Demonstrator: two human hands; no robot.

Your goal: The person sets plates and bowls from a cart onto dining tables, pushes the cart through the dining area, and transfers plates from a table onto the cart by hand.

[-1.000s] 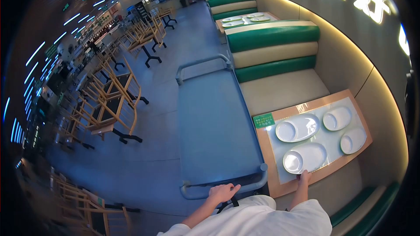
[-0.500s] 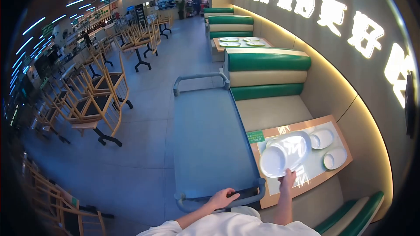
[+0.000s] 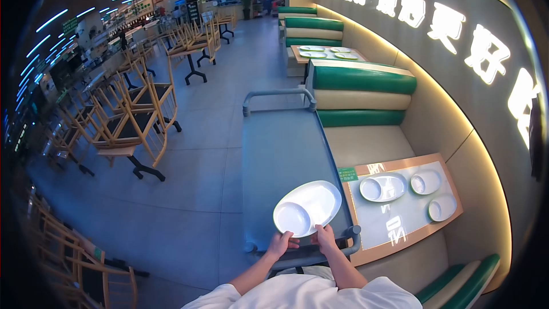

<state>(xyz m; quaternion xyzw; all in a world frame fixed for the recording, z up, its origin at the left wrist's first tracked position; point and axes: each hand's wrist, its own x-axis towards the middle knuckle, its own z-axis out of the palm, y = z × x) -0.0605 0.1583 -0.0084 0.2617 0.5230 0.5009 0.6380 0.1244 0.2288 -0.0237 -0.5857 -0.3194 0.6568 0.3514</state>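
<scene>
A white divided plate (image 3: 320, 200), oval with a round compartment on its left, is held over the near end of the blue-grey cart (image 3: 283, 154). My right hand (image 3: 326, 240) pinches its near rim, thumb on top. My left hand (image 3: 281, 244) grips the same rim further left, fingers curled beneath the edge. To the right, the booth table (image 3: 366, 240) carries three similar plates: one oval plate (image 3: 392, 186) near the cart, a second plate (image 3: 433, 183) behind it, and a third plate (image 3: 445, 207) by the wall.
A cart handle (image 3: 355, 240) curves close to my right arm. Green and cream booth seats (image 3: 360, 91) line the right wall, and a farther table (image 3: 326, 53) holds several plates. Wooden chairs (image 3: 134, 114) stand upturned on tables at the left, beyond the tiled aisle (image 3: 200, 177).
The plate has moved left from above the table to above the cart in my right hand. My left hand has left the cart handle and taken hold of the plate.
</scene>
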